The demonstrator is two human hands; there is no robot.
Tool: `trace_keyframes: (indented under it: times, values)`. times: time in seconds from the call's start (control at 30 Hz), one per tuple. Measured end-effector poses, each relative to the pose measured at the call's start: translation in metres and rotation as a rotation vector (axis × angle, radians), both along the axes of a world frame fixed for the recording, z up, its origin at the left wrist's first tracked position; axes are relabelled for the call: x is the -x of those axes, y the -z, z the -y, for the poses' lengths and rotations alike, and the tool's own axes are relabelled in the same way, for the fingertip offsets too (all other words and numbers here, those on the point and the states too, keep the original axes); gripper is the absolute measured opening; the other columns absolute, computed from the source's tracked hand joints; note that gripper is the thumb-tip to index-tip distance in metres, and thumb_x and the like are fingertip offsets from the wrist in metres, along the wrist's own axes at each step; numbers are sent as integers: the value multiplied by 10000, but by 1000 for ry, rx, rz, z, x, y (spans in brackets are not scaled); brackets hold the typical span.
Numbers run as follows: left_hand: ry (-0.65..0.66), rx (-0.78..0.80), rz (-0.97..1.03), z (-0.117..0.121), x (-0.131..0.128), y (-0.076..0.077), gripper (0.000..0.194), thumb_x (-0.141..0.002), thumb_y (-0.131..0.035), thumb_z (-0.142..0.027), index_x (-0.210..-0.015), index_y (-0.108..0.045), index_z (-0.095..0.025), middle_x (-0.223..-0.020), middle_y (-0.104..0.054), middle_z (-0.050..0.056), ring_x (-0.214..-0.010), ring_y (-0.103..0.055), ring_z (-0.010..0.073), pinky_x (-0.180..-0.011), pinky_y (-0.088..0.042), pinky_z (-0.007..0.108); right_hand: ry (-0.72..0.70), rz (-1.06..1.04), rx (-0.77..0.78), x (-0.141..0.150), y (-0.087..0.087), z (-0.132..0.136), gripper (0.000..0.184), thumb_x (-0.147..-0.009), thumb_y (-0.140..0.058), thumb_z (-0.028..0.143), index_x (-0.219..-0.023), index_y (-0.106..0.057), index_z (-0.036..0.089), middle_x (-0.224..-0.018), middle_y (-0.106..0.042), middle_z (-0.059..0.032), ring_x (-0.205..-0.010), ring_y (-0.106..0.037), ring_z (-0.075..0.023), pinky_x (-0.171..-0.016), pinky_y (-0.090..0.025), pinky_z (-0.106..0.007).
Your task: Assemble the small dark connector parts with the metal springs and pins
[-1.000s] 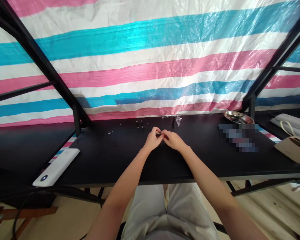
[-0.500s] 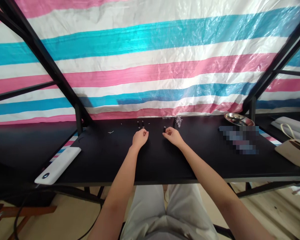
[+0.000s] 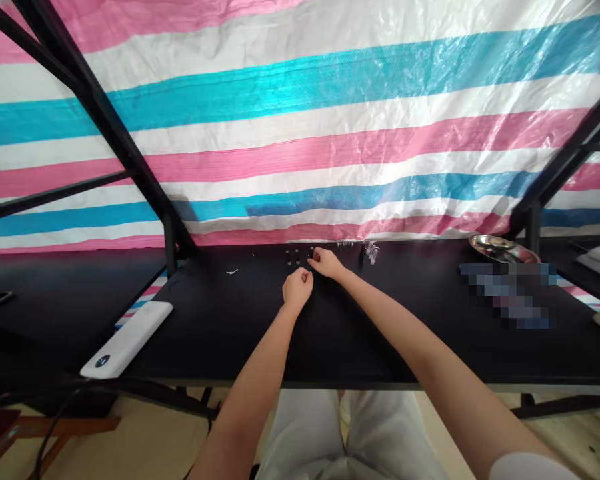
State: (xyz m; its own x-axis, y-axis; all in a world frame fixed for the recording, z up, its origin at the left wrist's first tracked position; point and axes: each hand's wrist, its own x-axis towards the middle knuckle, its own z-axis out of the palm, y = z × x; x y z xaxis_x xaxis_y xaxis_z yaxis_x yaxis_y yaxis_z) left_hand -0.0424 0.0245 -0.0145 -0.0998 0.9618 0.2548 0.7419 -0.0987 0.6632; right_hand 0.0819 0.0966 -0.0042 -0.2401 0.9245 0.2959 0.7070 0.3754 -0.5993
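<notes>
Over the black table (image 3: 220, 333), my right hand (image 3: 329, 263) is closed in a pinch on a small dark cylinder-like piece (image 3: 311, 252). It stands at the right end of a short row with two similar small black pieces, the left one (image 3: 289, 257) and the middle one (image 3: 297, 257), both with pale ends. Just in front and slightly left, my left hand (image 3: 298, 287) is curled closed; anything in its fingers is hidden. The two hands are close together. What kind of pieces these are is too small to tell.
Behind my right hand are several tiny metal pins (image 3: 345, 244) and a cluster of silvery pieces (image 3: 371, 253). A round metal tray (image 3: 525, 255) is at the far right, a white power bank (image 3: 130, 339) at left. Striped sheeting (image 3: 330, 147) hangs behind.
My right hand has carried the small dark piece left and away from me, to beside the other two. My left hand sits a little nearer to me relative to the row. The view has shifted slightly.
</notes>
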Motion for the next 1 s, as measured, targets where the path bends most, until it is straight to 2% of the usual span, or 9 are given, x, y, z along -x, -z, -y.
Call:
trace_keyframes:
  times: [0.3,0.57,0.83,1.0]
  values:
    - [25,10,28,0,-2,-1,161,-773,-495,-288,-638,-538,-212,-558,-541,-17,-532,-458,120,-528,-257,231,119,-35,68,20,24,-10,111,-738,-558,294,-766,-580,189,-707,-613,2,-642,-542,-113,-573,-365,-204]
    - [105,-19,66,2,-8,-1,165,-761,-476,-265,-617,-522,-198,-525,-503,-23,-487,-420,106,-516,-258,232,83,-28,43,17,29,-12,91,-728,-581,252,-791,-583,187,-700,-598,7,-619,-512,-106,-572,-353,-206]
    - [41,-60,72,2,-8,-3,173,-752,-477,-260,-601,-516,-185,-511,-491,-29,-505,-431,99,-554,-304,224,61,-22,6,18,31,-12,68,-735,-588,231,-754,-594,167,-705,-570,-6,-632,-494,-110,-602,-361,-214]
    - [-36,-97,206,-2,-5,-2,182,-745,-485,-280,-597,-518,-180,-502,-501,-30,-493,-445,90,-556,-336,215,53,-36,-33,15,33,-10,83,-734,-594,221,-785,-608,158,-714,-547,-7,-638,-483,-111,-624,-373,-223]
